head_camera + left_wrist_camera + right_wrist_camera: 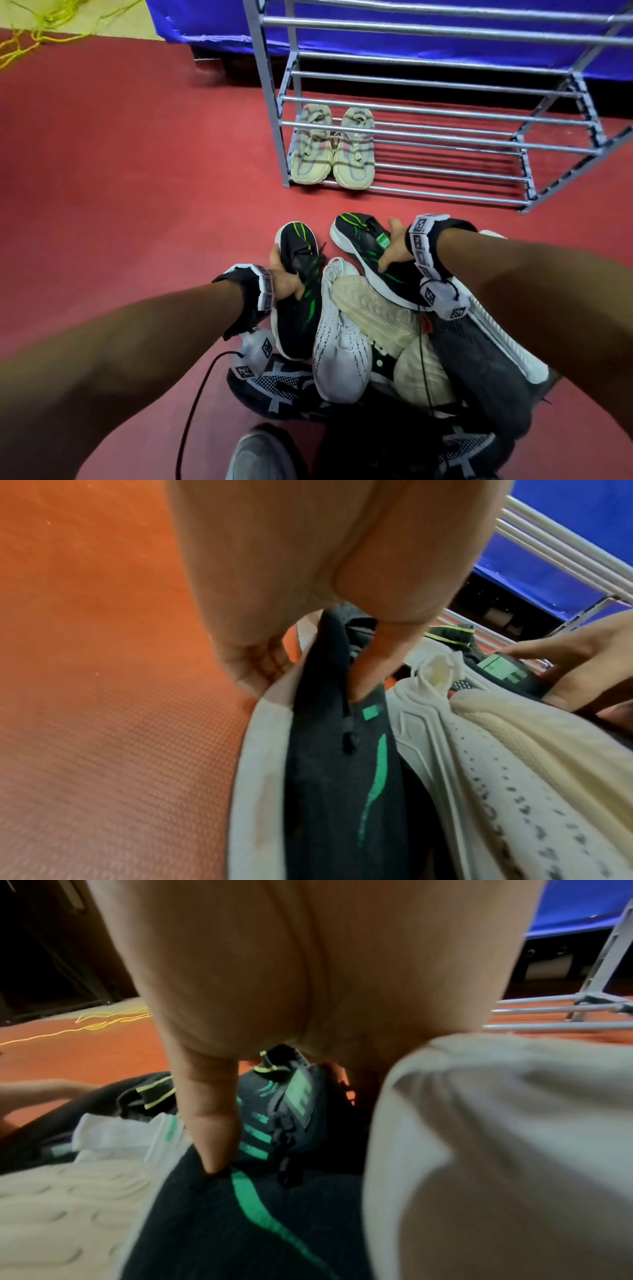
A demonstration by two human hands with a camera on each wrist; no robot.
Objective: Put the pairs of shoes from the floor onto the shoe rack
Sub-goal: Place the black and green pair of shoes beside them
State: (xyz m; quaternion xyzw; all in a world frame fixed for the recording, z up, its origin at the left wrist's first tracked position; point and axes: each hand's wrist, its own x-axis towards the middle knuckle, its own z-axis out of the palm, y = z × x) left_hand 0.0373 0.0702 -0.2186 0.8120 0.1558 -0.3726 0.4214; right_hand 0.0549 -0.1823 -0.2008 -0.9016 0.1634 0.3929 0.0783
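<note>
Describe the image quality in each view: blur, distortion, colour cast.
Head view: sharp in the middle, wide-angle bending of the grey metal shoe rack, forearms dim at the edges. Left wrist view: red floor reads orange, left hand looms large, black-and-green sneaker is soft. Right wrist view: right hand fills the frame, soft throughout, dark upper left corner.

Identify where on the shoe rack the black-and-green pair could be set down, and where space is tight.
On the shoe rack, the bottom-tier bars right of the beige pair, up to the right end frame, are bare. The upper tiers in view are bare too. The floor pile around the white shoe is crowded, with shoes overlapping.
</note>
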